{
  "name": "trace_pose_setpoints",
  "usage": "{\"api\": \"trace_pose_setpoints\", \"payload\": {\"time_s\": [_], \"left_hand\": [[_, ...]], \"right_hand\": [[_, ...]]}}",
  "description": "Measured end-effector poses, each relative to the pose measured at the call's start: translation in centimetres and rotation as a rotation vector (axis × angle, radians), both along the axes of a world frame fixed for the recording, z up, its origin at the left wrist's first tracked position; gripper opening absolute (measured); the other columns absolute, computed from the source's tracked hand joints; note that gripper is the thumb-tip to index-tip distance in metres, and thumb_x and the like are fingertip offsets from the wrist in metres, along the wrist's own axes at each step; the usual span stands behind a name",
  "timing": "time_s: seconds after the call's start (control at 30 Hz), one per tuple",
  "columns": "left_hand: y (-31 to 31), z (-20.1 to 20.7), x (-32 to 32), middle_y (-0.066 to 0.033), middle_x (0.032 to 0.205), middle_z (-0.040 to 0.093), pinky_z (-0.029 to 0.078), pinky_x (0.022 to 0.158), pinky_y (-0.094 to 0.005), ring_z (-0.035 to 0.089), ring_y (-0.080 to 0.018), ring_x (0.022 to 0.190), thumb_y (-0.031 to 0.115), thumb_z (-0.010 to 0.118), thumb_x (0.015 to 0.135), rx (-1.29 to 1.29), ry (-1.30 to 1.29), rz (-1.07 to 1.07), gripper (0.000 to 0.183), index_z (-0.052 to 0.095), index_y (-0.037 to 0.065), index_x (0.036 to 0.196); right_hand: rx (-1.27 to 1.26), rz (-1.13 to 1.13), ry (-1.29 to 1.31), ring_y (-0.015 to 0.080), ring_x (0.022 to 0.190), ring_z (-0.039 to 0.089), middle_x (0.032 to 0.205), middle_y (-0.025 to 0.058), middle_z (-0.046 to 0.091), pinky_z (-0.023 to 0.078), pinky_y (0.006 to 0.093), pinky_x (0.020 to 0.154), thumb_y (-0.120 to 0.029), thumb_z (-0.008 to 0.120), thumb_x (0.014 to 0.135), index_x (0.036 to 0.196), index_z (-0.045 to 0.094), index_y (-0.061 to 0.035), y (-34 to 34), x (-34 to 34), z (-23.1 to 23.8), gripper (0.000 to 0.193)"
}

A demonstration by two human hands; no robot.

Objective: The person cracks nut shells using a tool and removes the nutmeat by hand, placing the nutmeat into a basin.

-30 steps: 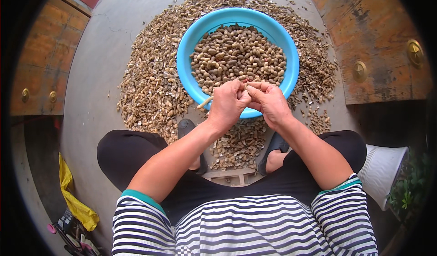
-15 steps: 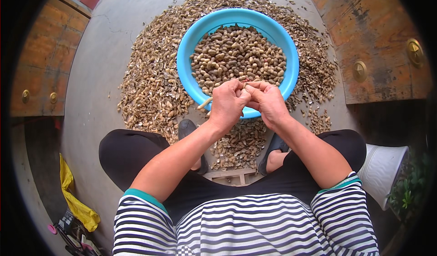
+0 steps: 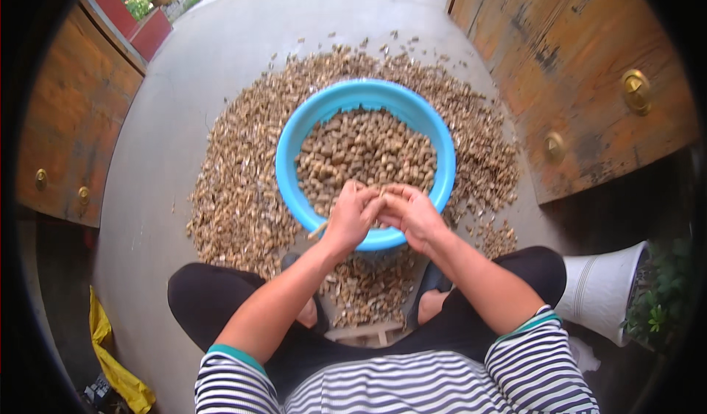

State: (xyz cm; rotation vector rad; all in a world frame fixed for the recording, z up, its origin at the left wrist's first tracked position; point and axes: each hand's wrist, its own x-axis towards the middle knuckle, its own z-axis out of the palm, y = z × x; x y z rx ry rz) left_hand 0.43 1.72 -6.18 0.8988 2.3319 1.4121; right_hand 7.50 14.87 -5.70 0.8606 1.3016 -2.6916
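My left hand (image 3: 352,215) and my right hand (image 3: 411,214) meet over the near side of a blue plastic basin (image 3: 293,193). Their fingers are closed and pinched together on what looks like a peanut, mostly hidden by the fingertips. Unshelled peanuts (image 3: 364,145) fill much of the basin in front of them. From under the left hand a pale stick (image 3: 318,230) pokes out past the basin's near-left rim; whether the palm grips it I cannot make out.
Broken peanut shells (image 3: 243,171) lie in a wide heap around the basin and between my feet. Wooden doors (image 3: 567,83) with brass studs stand on both sides. A white flowerpot (image 3: 600,292) lies tipped at the right, and a yellow bag (image 3: 118,362) is at lower left.
The view has tipped upward, so basin, hands and shells sit lower in the picture and more ground shows at the far end. Both hands stay pinched together over the basin.
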Motion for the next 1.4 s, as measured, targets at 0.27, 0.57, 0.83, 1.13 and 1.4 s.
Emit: {"api": "trace_pose_setpoints", "payload": {"time_s": [0.27, 0.57, 0.83, 1.13, 1.4], "left_hand": [[0.3, 0.9, -0.6, -0.0127, 0.086, 0.055, 0.043, 0.072, -0.0349, 0.053, -0.0250, 0.086, 0.017, 0.063, 0.083, 0.148, 0.003, 0.031, 0.018, 0.066, 0.000, 0.089], [-0.1, 4.8, -0.4, -0.0140, 0.082, 0.059, 0.045, 0.071, -0.0348, 0.057, -0.0254, 0.079, 0.012, 0.057, 0.086, 0.168, 0.196, 0.120, 0.016, 0.062, -0.002, 0.092], [-0.1, 5.7, 1.4, -0.0202, 0.080, 0.060, 0.047, 0.064, -0.0383, 0.061, -0.0342, 0.073, 0.003, 0.049, 0.083, 0.142, 0.170, 0.064, 0.014, 0.061, -0.002, 0.089], [0.5, 5.5, -0.4, -0.0076, 0.077, 0.065, 0.047, 0.060, -0.0252, 0.059, -0.0096, 0.068, 0.011, 0.055, 0.091, 0.243, -0.017, 0.032, 0.016, 0.063, -0.003, 0.093], [0.6, 5.1, 0.4, -0.0024, 0.072, 0.062, 0.037, 0.049, -0.0207, 0.048, -0.0040, 0.058, 0.013, 0.052, 0.093, 0.293, -0.498, 0.135, 0.018, 0.063, 0.000, 0.088]], "right_hand": [[-0.172, 0.052, 0.103, 0.0248, 0.097, 0.062, 0.106, 0.0145, 0.060, 0.050, 0.0397, 0.092, -0.006, 0.054, 0.091, 0.111, 0.049, 0.0027, 0.9, -0.4, 1.7, 0.023], [0.005, 0.195, 0.145, 0.0202, 0.109, 0.055, 0.121, 0.0129, 0.050, 0.050, 0.0335, 0.093, -0.021, 0.059, 0.091, 0.131, 0.038, -0.0026, 0.3, -0.6, 6.0, 0.048], [0.067, 0.158, 0.200, 0.0142, 0.096, 0.059, 0.104, 0.0058, 0.060, 0.052, 0.0299, 0.080, -0.021, 0.059, 0.091, 0.116, 0.052, -0.0010, -0.7, 0.0, 4.3, 0.033], [-0.126, 0.145, 0.203, 0.0176, 0.096, 0.061, 0.104, 0.0067, 0.062, 0.052, 0.0339, 0.087, -0.024, 0.056, 0.092, 0.115, 0.056, -0.0033, 1.0, -0.6, 5.4, 0.031], [0.122, -0.052, 0.177, 0.0187, 0.072, 0.066, 0.084, 0.0090, 0.067, 0.057, 0.0325, 0.069, -0.016, 0.059, 0.090, 0.096, 0.064, 0.0026, -0.9, -0.4, 5.3, 0.020]]}}
